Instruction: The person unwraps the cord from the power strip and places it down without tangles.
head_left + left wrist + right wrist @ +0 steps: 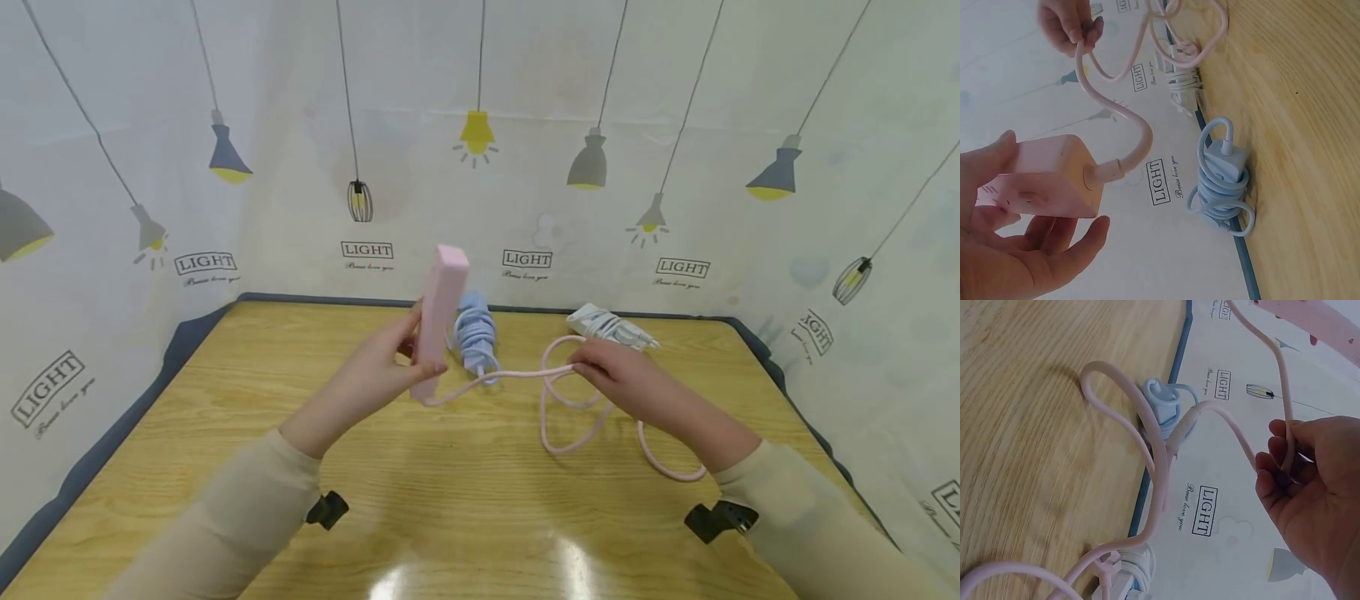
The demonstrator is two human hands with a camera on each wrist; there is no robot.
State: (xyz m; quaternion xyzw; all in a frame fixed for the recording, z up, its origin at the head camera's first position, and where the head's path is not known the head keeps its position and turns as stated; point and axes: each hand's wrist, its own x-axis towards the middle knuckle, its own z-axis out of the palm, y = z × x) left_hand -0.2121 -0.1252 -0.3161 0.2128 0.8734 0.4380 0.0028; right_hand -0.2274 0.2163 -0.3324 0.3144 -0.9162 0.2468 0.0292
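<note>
— From the head view, held what?
— Gripped a pink power strip [437,325], tilted slightly on end, in the left hand [378,357] above a wooden table [450,500]; pinched its pink cord [517,374] in the right hand [621,373].
— And left wrist?
— Clasped the pink power strip around its sides, with a blue cord bundle [1224,184] on the table beyond.
— Right wrist?
— Pinched the pink cord beside loose loops; perhaps showed a half-hidden pink plug [1107,564] near a white cord bundle [1141,565].

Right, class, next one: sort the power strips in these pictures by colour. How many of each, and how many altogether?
Pink power strip, held in the left hand: 1
Blue power strip: 1
White power strip: 1
Total: 3
</note>
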